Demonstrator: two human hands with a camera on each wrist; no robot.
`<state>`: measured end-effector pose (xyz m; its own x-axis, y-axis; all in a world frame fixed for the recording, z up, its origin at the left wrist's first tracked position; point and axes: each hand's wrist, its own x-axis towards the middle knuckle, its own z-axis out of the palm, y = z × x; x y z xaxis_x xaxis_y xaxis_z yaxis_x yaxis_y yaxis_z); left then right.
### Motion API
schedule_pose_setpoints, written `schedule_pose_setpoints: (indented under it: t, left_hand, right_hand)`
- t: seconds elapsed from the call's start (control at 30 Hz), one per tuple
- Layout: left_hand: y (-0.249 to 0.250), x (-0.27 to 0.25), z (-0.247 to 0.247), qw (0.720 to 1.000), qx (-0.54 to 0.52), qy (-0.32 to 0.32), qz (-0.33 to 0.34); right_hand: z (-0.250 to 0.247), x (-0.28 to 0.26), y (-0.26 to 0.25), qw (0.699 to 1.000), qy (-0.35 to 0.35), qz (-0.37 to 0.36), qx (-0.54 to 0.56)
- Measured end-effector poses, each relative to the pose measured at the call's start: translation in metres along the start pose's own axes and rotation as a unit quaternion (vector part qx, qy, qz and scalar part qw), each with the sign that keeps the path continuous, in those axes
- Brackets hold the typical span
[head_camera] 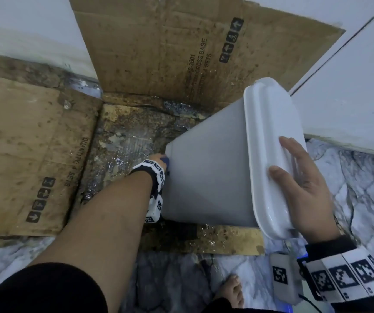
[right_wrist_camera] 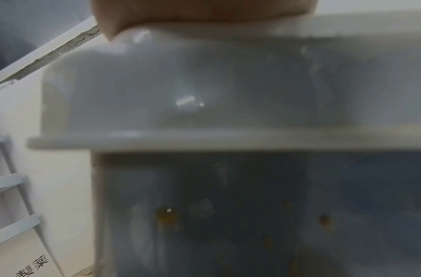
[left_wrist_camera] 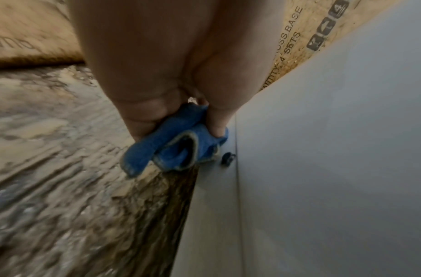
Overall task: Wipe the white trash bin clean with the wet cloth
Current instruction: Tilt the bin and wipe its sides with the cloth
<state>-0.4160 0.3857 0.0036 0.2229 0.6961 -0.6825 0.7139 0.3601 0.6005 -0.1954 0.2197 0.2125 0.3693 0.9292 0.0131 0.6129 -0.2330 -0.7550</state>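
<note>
Right hand (head_camera: 306, 188) flat, fingers straight on the lid (head_camera: 271, 141), tilting the bin (head_camera: 206, 172) so left hand (left_wrist_camera: 157, 78), fist round blue cloth (left_wrist_camera: 174, 148), reaches its base edge.

- One white trash bin (head_camera: 206, 177), tilted
- One blue cloth (left_wrist_camera: 178, 148), bunched
- Two hands: left hand (head_camera: 159, 160), right hand (head_camera: 303, 188)
- Two wrist bands with black-and-white markers, one on each wrist (head_camera: 159, 175)
- Three cardboard flaps (head_camera: 159, 48) in view, stained
- One bare foot (head_camera: 232, 290)
</note>
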Motion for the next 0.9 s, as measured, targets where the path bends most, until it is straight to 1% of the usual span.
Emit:
schedule_pose_setpoints:
  t: [0.1, 0.17, 0.23, 0.3, 0.37, 0.47, 0.6, 0.73, 0.8, 0.9]
  left_hand:
    - [-0.005, -0.024, -0.002, 0.999, 0.05, -0.009, -0.008]
    - [-0.009, -0.04, -0.003, 0.999, 0.045, -0.023, -0.013]
    - [-0.01, -0.059, -0.006, 0.999, 0.002, -0.031, -0.02]
    - [-0.01, -0.08, -0.007, 0.999, -0.047, -0.019, -0.019]
    - [-0.01, -0.1, -0.007, 0.996, -0.092, 0.008, -0.001]
    - [-0.008, -0.131, -0.003, 0.987, -0.153, 0.029, 0.035]
    - [-0.006, -0.167, 0.001, 0.965, -0.243, 0.051, 0.085]
    - [-0.007, -0.205, 0.006, 0.949, -0.285, 0.049, 0.127]
    - [-0.01, -0.22, 0.006, 0.945, -0.292, 0.053, 0.138]
    - [-0.02, -0.237, 0.004, 0.934, -0.324, 0.064, 0.137]
  right_hand:
    - [-0.001, -0.001, -0.002, 1.0, 0.005, -0.005, -0.02]
    - [0.0, -0.001, -0.004, 0.999, 0.009, -0.016, -0.033]
    - [0.002, -0.002, -0.005, 0.999, 0.01, -0.022, -0.037]
    - [0.007, -0.002, -0.007, 0.999, 0.008, -0.024, -0.046]
    - [0.012, -0.003, -0.011, 0.998, 0.007, -0.026, -0.059]
    - [0.018, -0.006, -0.023, 0.994, -0.003, -0.039, -0.1]
    - [0.031, -0.013, -0.043, 0.986, -0.049, -0.048, -0.153]
    - [0.05, -0.025, -0.063, 0.968, -0.108, -0.069, -0.217]
    - [0.06, -0.032, -0.072, 0.958, -0.136, -0.092, -0.236]
    - [0.073, -0.042, -0.081, 0.939, -0.171, -0.128, -0.271]
